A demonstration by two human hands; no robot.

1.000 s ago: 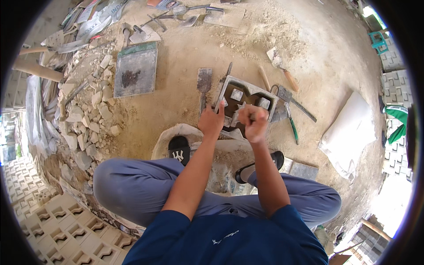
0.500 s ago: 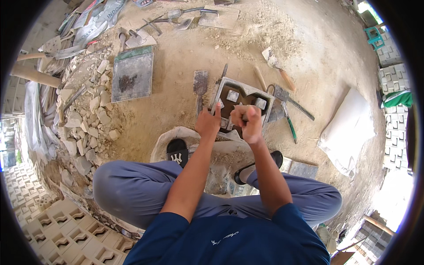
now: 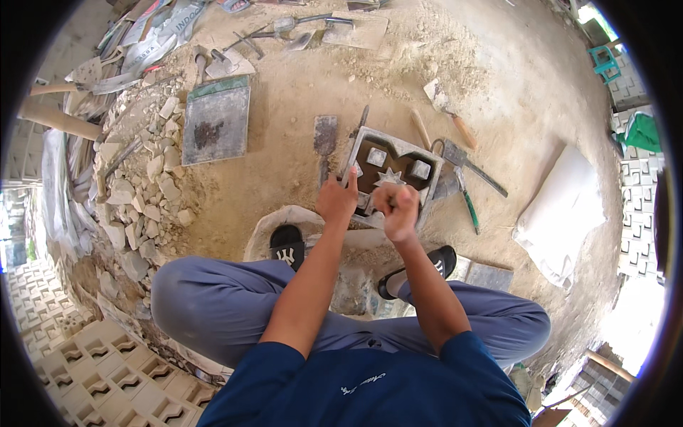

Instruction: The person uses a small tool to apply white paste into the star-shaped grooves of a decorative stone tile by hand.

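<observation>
A square, concrete-like mould (image 3: 361,146) lies on the ground in front of my feet. Inside its dark recess stand several pale square blocks (image 3: 376,156) and a star-shaped piece (image 3: 389,178). My left hand (image 3: 336,199) is at the mould's left rim, fingers apart and stretched forward, one along the rim. Over the near part of the mould, my right hand (image 3: 398,212) is closed, its fingers curled and slightly blurred. What it holds, if anything, is hidden. Left of the mould lies a dusty flat-bladed tool (image 3: 325,135), its lower end beside my left hand.
Right of the mould lie a green-handled tool (image 3: 470,203), a long metal bar (image 3: 485,181) and a wooden-handled trowel (image 3: 464,132). A white sack (image 3: 558,206) sits farther right. At left are a grey board (image 3: 215,124) and broken stones (image 3: 153,167).
My right hand has drawn slightly nearer to me and lower, and the star-shaped piece now shows more fully. The left hand stays at the rim.
</observation>
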